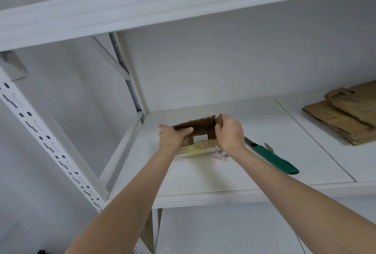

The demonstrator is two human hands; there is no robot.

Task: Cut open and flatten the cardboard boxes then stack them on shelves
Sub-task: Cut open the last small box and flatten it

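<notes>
Forearms: both of mine come up bare from the bottom edge and reach forward onto the shelf.
Post (pixel 40 131): white slotted upright, close on my left, slanting up past the shelf's corner.
Shelf (pixel 203 184): white board with its front lip nearest me; everything below lies on it.
Knife (pixel 274 161): green handle lying flat, just right of my right wrist, with its blade end running in behind that hand.
Scrap (pixel 221 156): small pink-and-white bit of paper, flat on the board under my right wrist.
Left hand (pixel 173 137): fingers (pixel 165 128) clamped round the left end of the box, thumb laid over its front wall.
Right hand (pixel 231 131): fingers curled tight on the box's right end flap.
Cardboard box (pixel 201 126): small, brown, open on top, sitting toward the shelf's back left corner between my hands; a pale taped flap lies flat toward me.
Flattened cardboard (pixel 345 117): a stack lying at the far right, well apart from the box.
Upper beam (pixel 183 9): white, crossing overhead.
</notes>
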